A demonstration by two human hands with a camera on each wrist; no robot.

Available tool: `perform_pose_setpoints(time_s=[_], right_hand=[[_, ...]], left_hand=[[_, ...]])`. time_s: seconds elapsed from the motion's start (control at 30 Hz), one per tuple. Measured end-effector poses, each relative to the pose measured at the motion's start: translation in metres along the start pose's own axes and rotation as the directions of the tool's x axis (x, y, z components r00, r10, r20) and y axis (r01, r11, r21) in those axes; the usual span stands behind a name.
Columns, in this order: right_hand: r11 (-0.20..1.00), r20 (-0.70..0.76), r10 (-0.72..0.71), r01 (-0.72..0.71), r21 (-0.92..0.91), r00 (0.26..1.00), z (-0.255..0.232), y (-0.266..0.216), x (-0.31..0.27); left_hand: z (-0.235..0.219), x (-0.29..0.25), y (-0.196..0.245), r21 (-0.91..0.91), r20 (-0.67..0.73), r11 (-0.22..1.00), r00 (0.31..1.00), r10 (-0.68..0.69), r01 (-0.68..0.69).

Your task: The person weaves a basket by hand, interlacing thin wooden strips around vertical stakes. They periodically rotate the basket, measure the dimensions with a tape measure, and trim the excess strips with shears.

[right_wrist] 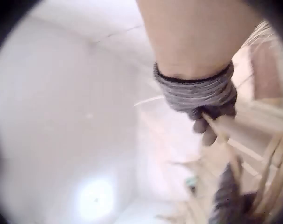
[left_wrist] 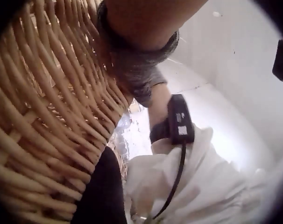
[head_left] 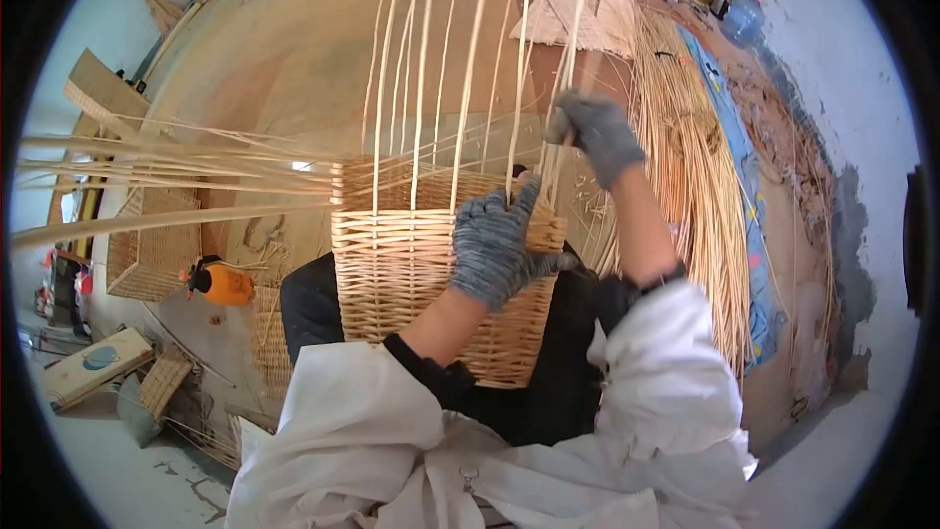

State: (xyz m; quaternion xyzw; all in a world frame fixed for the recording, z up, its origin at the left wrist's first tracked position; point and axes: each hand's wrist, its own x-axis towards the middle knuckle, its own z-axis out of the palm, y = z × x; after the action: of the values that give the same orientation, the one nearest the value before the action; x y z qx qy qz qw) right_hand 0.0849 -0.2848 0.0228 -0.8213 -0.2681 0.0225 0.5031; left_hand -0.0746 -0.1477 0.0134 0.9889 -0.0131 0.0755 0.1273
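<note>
A wicker basket [head_left: 392, 279] rests across the person's lap, with upright rods [head_left: 465, 88] rising from its woven wall. The gloved left hand [head_left: 494, 247] grips the front rim near the right corner, its thumb spread over the outer wall. To the right and higher up, the gloved right hand [head_left: 599, 134] curls its fingers round a pale rod, blurred in the head view. In the right wrist view a rod [right_wrist: 221, 130] shows at the curled fingers. The left wrist view shows the basket's weave [left_wrist: 53, 107] close up; the left fingers are mostly hidden there.
Long loose rods [head_left: 176, 171] stick out leftward from the basket. A thick bundle of rods [head_left: 685, 186] lies on the floor at right, by a blue cloth [head_left: 759, 274]. An orange spray bottle [head_left: 227, 282] and another woven basket [head_left: 157, 245] stand at left.
</note>
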Motion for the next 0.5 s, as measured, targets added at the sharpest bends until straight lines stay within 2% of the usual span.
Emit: perform_pose_setpoints(time_s=[0.07, 0.1, 0.17, 0.23, 0.27, 0.3, 0.33, 0.4, 0.43, 0.47, 0.5], right_hand=[[0.946, 0.149, 0.002, 0.046, -0.321, 0.989, 0.009, 0.003, 0.005], [0.825, 0.008, 0.242, -0.210, 0.525, 0.970, 0.016, 0.041, -0.027], [0.766, -0.013, 0.368, -0.295, 0.571, 0.930, 0.032, 0.173, -0.103], [0.664, 0.110, 0.107, -0.153, 0.732, 0.988, 0.030, 0.214, -0.124], [0.309, 0.113, 0.218, -0.178, 0.934, 0.970, 0.025, 0.172, -0.122], [-0.087, 0.114, 0.325, -0.091, 0.992, 0.939, 0.020, 0.121, -0.118], [0.137, 0.060, 0.628, -0.187, 0.973, 0.776, 0.012, 0.048, -0.107], [0.465, -0.110, 0.748, -0.398, 0.790, 0.655, 0.000, 0.055, -0.117], [0.627, -0.154, 0.724, -0.549, 0.552, 0.672, -0.007, 0.092, -0.116], [0.774, -0.191, 0.610, -0.527, 0.351, 0.769, 0.007, 0.043, -0.107], [0.870, -0.190, 0.493, -0.477, 0.123, 0.849, 0.041, -0.022, -0.105]], left_hand=[[-0.002, 0.004, 0.001, -0.007, 0.051, 0.999, 0.997, -0.052, 0.052], [-0.004, 0.003, 0.001, 0.014, 0.121, 1.000, 0.992, -0.027, 0.025], [0.001, 0.006, 0.001, 0.035, 0.239, 0.999, 0.971, 0.010, -0.019], [0.031, 0.004, 0.004, 0.007, -0.047, 0.999, 0.998, 0.049, -0.048], [0.039, -0.001, 0.000, 0.016, -0.177, 0.996, 0.980, 0.086, -0.084], [0.031, 0.001, -0.009, -0.036, -0.207, 0.991, 0.971, 0.120, -0.130], [0.021, -0.009, -0.026, -0.116, -0.351, 0.985, 0.933, 0.080, -0.128], [0.005, -0.038, -0.068, -0.287, -0.611, 0.940, 0.791, -0.029, -0.187], [0.014, -0.047, -0.111, -0.672, -0.510, 0.723, 0.808, -0.295, -0.161], [0.013, -0.052, -0.139, -0.753, -0.439, 0.649, 0.818, -0.371, -0.110], [0.011, -0.058, -0.166, -0.823, -0.364, 0.565, 0.820, -0.442, -0.060]])
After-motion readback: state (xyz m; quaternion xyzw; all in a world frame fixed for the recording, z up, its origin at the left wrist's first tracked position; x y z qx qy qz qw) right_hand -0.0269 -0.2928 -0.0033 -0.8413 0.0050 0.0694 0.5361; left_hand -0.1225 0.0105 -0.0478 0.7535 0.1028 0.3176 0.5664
